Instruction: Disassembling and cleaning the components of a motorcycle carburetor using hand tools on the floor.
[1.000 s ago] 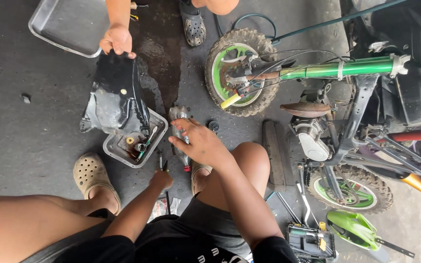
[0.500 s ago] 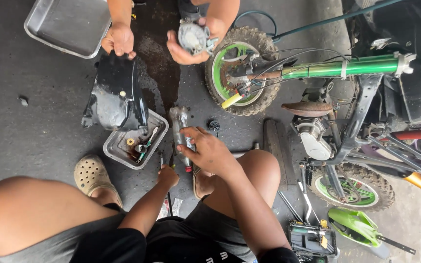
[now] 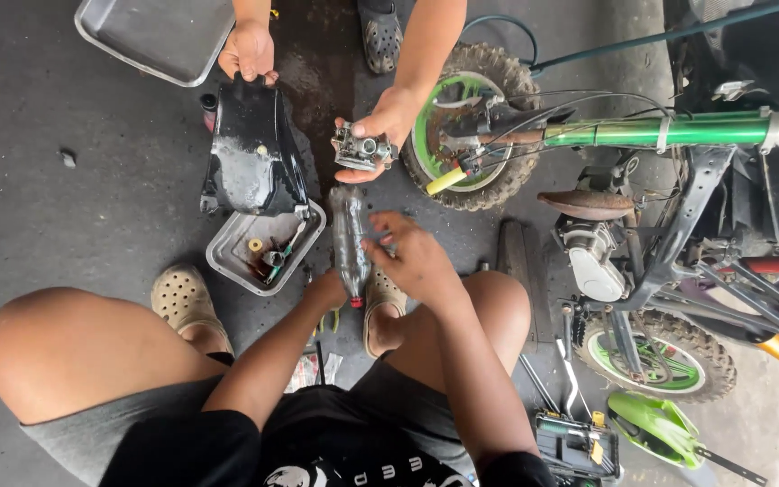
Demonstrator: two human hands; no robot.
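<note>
Head view: the person's right hand (image 3: 416, 257) sits near the middle of the frame, fingers curled loosely and slightly apart, their tips touching the side of a plastic bottle (image 3: 348, 236) that lies lengthwise on the floor with its red cap toward the person. The left hand (image 3: 325, 290) is just below and left of it, closed at the bottle's cap end; whether its fingers actually pinch the cap cannot be told from here. Both forearms run down to a black shirt at the bottom of the frame, with a bare knee at lower left and beige clogs (image 3: 182, 299) either side of the hands. Just left of the bottle lies a small metal tray (image 3: 227, 257) holding small parts in dark oil, and a black tank (image 3: 252, 153) stands against its upper edge. Across from the person, another person's hand (image 3: 247, 52) grips the top of that tank, fingers wrapped over its edge, and their other hand (image 3: 379, 126) holds out a carburettor (image 3: 361, 149) on cupped fingers, just above the bottle. A bigger steel tray (image 3: 151, 36) lies in the upper left of the frame. To the right lies a small motorbike with a green frame (image 3: 660, 133), its knobby front wheel (image 3: 462, 135) just beside the carburettor and its rear wheel (image 3: 660, 356) at lower right. An open tool case (image 3: 574, 444) sits at the bottom right.
</note>
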